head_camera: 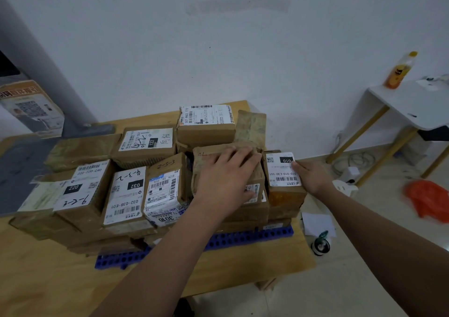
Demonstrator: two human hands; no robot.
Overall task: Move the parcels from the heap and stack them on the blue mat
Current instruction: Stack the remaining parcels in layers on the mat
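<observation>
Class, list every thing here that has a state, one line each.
Left hand: open, flat on the worn brown cardboard parcel.
Right hand: open, touching the side of the brown cardboard parcel labelled 010.
Blue perforated plastic mat: under the stacked parcels.
Orange plastic bottle with yellow cap: upright, capped.

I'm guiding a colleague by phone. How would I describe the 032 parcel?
On the wooden table, brown parcels are stacked on a blue mat. In the near row, the 032 parcel sits between the 220 parcel and the 2-3-3 parcel. Only its white label shows 032 on black, with 4-3-2 handwritten.
</observation>
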